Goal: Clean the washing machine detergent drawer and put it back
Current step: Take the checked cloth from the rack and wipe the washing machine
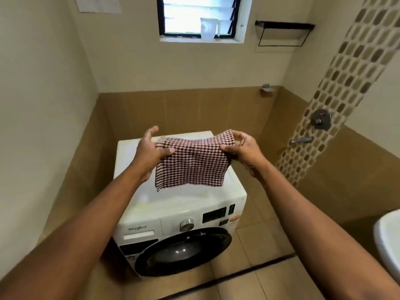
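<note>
Nearest you, the washing machine [179,204] stands on the tiled floor, its dark round door [184,253] shut. The detergent drawer [138,232] sits in the upper left of the front panel (under the brand name). It seems pushed in flush, though the wide angle makes that hard to judge. Above the machine's top, your left hand [149,152] pinches one edge of a checked cloth [192,165] and your right hand [240,150] pinches the opposite edge, so the cloth hangs stretched between them. Further off, a shower valve [321,120] is on the right wall and a plastic jug [207,29] stands on the window sill.
</note>
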The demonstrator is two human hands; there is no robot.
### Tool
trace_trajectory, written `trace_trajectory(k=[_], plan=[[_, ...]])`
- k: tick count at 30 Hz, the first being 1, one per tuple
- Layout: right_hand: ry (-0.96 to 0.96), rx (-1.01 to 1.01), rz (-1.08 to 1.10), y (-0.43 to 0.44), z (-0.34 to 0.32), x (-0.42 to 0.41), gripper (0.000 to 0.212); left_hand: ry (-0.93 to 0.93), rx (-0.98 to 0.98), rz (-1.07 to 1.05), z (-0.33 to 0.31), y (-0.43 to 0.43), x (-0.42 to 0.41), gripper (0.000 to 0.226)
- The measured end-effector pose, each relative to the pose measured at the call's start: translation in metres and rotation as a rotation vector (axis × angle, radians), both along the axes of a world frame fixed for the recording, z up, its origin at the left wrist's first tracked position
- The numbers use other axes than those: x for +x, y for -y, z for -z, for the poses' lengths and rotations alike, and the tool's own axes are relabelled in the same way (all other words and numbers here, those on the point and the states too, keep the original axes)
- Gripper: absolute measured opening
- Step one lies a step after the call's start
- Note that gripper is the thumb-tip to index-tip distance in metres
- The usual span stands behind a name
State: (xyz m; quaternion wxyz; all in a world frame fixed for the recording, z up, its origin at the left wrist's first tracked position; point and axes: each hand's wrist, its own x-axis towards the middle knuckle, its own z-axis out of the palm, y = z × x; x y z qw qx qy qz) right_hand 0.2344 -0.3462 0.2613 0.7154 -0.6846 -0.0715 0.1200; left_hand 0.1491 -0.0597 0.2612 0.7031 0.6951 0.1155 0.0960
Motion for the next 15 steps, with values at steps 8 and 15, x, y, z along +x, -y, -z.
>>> trace_trajectory(k=[8,15], plan=[[0.339,-0.208,-0.120,-0.020,-0.102,0.042,0.083,0.238,0.350,-0.055,-0.109,-0.018,0.031,0.045],[0.729,-0.498,-0.014,-0.023,-0.158,0.059,0.010,0.300,0.868,-0.222,-0.166,-0.037,0.029,0.025]])
